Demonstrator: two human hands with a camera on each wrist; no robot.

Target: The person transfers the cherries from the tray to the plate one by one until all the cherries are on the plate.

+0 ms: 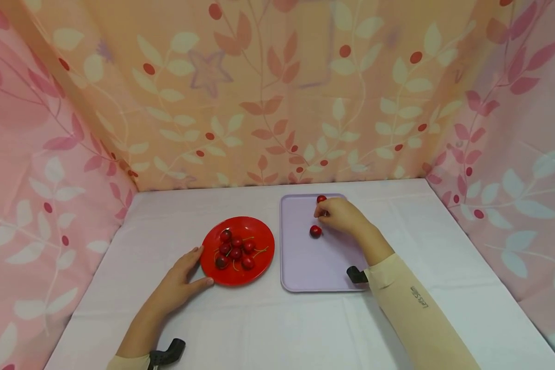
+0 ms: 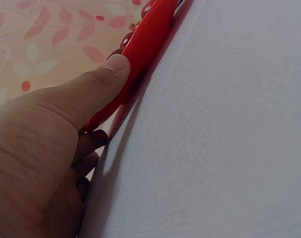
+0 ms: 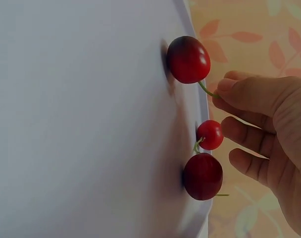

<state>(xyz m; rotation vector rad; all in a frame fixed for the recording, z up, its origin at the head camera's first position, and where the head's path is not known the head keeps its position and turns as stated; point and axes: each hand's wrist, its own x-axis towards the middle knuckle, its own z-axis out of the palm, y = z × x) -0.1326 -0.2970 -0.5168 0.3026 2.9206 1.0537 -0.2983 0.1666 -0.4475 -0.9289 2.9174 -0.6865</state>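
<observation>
Tray (image 1: 305,267) under right hand (image 1: 344,215); plate (image 1: 259,262) against left hand (image 1: 180,282), thumb (image 2: 98,82) on rim, fingers loosely curled. Right fingers (image 3: 244,94) pinch a cherry (image 3: 188,59) stem; two more cherries just beside. Light, round, rolls, bruises: take by stem.

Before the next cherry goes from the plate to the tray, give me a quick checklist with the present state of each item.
1. Red plate steadied: left hand rests at its rim, thumb on the edge. Ok.
2. Cherries left on the plate: several. Ok.
3. Purple tray has free room: ok.
4. Right hand free: fingers pinch a cherry stem. Not ok.
5. Cherries on the tray at rest: cannot tell.
</observation>
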